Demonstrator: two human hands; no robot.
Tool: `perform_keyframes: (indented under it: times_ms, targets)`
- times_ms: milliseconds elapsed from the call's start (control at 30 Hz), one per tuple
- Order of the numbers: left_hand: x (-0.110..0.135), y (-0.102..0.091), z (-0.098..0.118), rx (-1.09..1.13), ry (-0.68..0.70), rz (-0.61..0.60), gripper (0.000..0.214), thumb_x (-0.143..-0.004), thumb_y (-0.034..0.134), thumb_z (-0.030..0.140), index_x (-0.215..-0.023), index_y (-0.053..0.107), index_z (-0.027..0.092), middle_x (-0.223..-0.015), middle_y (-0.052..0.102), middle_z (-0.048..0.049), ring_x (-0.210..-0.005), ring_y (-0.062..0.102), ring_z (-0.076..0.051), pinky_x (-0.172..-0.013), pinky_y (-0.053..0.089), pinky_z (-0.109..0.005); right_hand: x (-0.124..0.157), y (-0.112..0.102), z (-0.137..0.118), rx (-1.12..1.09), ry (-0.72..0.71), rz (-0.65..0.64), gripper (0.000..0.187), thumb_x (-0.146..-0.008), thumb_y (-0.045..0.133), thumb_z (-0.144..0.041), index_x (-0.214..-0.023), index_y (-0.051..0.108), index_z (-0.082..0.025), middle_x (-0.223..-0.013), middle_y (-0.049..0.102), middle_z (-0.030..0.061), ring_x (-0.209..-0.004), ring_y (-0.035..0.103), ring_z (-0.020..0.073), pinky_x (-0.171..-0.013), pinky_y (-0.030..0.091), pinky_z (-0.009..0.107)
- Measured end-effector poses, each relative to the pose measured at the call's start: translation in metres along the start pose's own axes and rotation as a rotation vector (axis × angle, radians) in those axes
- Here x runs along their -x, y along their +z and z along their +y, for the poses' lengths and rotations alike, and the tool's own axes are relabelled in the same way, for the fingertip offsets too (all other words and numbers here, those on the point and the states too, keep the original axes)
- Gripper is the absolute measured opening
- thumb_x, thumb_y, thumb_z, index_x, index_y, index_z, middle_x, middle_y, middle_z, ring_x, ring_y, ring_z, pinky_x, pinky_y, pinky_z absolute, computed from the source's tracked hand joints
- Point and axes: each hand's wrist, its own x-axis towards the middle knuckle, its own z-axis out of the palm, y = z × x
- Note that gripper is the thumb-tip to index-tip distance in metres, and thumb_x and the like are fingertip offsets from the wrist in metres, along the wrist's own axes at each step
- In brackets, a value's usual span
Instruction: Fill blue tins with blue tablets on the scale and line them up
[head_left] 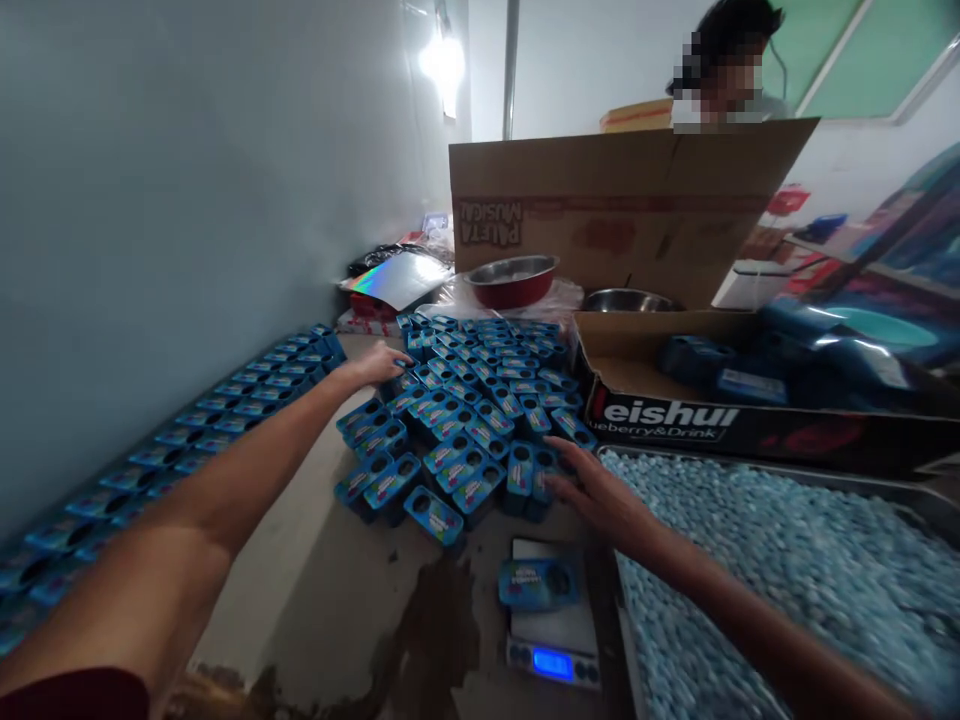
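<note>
Many small blue containers [457, 455] with printed labels and dark round spots on top stand crowded on the table. At the far left edge of this cluster, my left hand [381, 363] is closed on a blue container [404, 362], its fingertips partly hidden. My right hand [596, 487] reaches in from the right with fingers apart, touching the side of a blue container [544, 478] at the cluster's front right. Closer to me, one blue container [537, 583] lies on a small digital scale [589, 640] with a lit blue display.
Rows of blue containers [191, 437] line the wall. On the right are a tray [626, 640] of pale blue pellets [780, 570] and an open black carton [787, 430]. Behind stand a red bowl [517, 288], a large cardboard box [630, 220] and a person [724, 60].
</note>
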Motion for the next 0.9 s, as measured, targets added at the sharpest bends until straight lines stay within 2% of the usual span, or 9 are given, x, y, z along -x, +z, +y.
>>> perform_keyframes:
  times_ms: [133,233,333,400,467,567,667,767,900]
  targets:
    - [0.018,-0.025,0.002,-0.010,-0.019,0.117,0.033,-0.103,0.070,0.036,-0.127,0.070,0.013,-0.127,0.071,-0.0115,-0.114,0.070,-0.024,-0.103,0.060,-0.046,0.056,-0.037,0.048,0.302,-0.096,0.104,0.036,-0.107,0.052,-0.043,-0.132,0.072,-0.026,-0.122,0.077,0.0113,-0.099,0.076,0.0284,-0.086,0.059,0.042]
    - [0.063,-0.039,0.000,0.015,-0.046,0.227,0.035,-0.103,0.070,0.033,-0.128,0.073,0.009,-0.113,0.078,-0.0065,-0.098,0.071,-0.015,-0.101,0.057,-0.033,0.109,-0.062,0.111,0.577,-0.025,0.080,0.034,-0.105,0.052,-0.043,-0.112,0.079,-0.024,-0.107,0.079,0.0125,-0.090,0.075,0.0312,-0.078,0.058,0.044]
    - [0.134,-0.032,0.007,0.065,-0.039,0.315,0.036,-0.104,0.065,0.036,-0.125,0.076,0.009,-0.105,0.081,-0.0001,-0.087,0.069,-0.009,-0.093,0.054,-0.022,0.147,-0.070,0.146,0.746,-0.029,0.045,0.047,-0.100,0.061,-0.048,-0.139,0.070,-0.022,-0.137,0.071,0.0179,-0.117,0.069,0.0407,-0.092,0.056,0.053]
    - [0.186,-0.011,0.018,0.098,-0.032,0.410,0.037,-0.104,0.064,0.040,-0.123,0.078,0.011,-0.108,0.081,0.0002,-0.091,0.072,-0.011,-0.093,0.054,-0.023,0.156,-0.067,0.141,0.798,-0.021,-0.022,0.049,-0.103,0.057,-0.044,-0.147,0.063,-0.023,-0.145,0.066,0.0184,-0.125,0.063,0.0427,-0.097,0.052,0.055]
    - [0.237,0.019,0.034,0.126,-0.027,0.533,0.041,-0.105,0.063,0.044,-0.123,0.077,0.009,-0.118,0.079,-0.0034,-0.099,0.073,-0.016,-0.095,0.056,-0.028,0.151,-0.061,0.124,0.756,0.005,-0.133,0.042,-0.104,0.054,-0.038,-0.141,0.064,-0.020,-0.130,0.071,0.0186,-0.118,0.064,0.0400,-0.098,0.049,0.053]
    - [0.305,0.077,0.060,0.149,0.016,0.669,0.034,-0.103,0.066,0.043,-0.115,0.078,0.013,-0.118,0.079,-0.0053,-0.108,0.074,-0.022,-0.101,0.057,-0.035,0.134,-0.058,0.104,0.583,0.035,-0.294,0.030,-0.099,0.057,-0.029,-0.123,0.068,-0.017,-0.119,0.071,0.0184,-0.103,0.069,0.0320,-0.090,0.050,0.042]
    - [0.356,0.134,0.078,0.159,0.052,0.696,0.023,-0.102,0.065,0.035,-0.109,0.079,0.018,-0.110,0.080,-0.0046,-0.102,0.076,-0.022,-0.098,0.058,-0.034,0.126,-0.068,0.104,0.508,-0.020,-0.346,0.021,-0.097,0.061,-0.030,-0.113,0.071,-0.020,-0.112,0.074,0.0128,-0.097,0.071,0.0273,-0.084,0.049,0.036]
    - [0.380,0.169,0.085,0.169,0.106,0.665,0.018,-0.103,0.063,0.029,-0.108,0.078,0.021,-0.107,0.080,-0.0045,-0.098,0.076,-0.022,-0.093,0.058,-0.033,0.127,-0.082,0.114,0.353,-0.014,-0.318,0.021,-0.097,0.062,-0.039,-0.107,0.072,-0.022,-0.097,0.075,0.0067,-0.087,0.069,0.0237,-0.078,0.049,0.033]
    - [0.369,0.169,0.088,0.111,0.150,0.702,0.017,-0.104,0.063,0.026,-0.113,0.077,0.020,-0.111,0.079,-0.0071,-0.102,0.075,-0.024,-0.098,0.057,-0.037,0.137,-0.091,0.121,-0.224,0.332,-0.087,0.041,-0.087,0.073,-0.063,-0.087,0.067,-0.022,-0.068,0.057,-0.0011,-0.060,0.051,0.0161,-0.056,0.039,0.029]
